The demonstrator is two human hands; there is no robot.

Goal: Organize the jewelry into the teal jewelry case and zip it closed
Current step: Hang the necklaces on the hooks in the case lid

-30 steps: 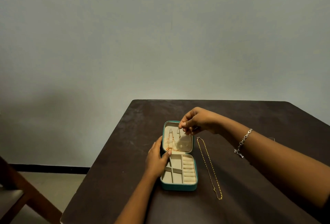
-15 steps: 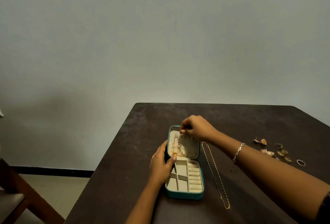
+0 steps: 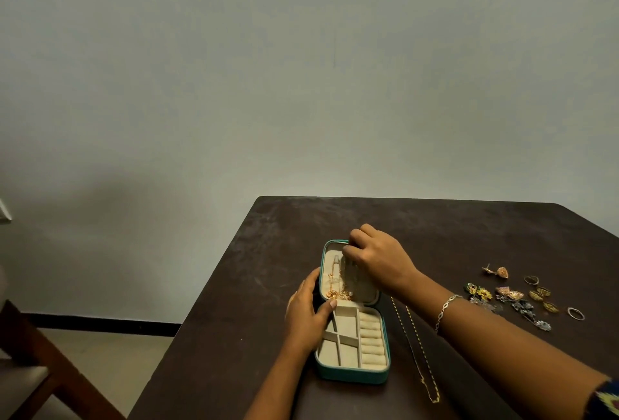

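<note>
A single wide-angle camera on the person's head looks forward and slightly down over the dark brown flat-topped table (image 3: 435,228), lower right of the frame. The open teal jewelry case (image 3: 351,376) lies within arm's reach, lower centre. A plain pale grey wall (image 3: 301,84) fills the upper half.

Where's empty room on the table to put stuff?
The table is bare along its left edge, beside the left hand gripping the teal case, and behind the case to the far edge. The right side is crowded: the right hand pinches a necklace in the lid, a gold chain lies beside the case, earrings and rings farther right.
</note>
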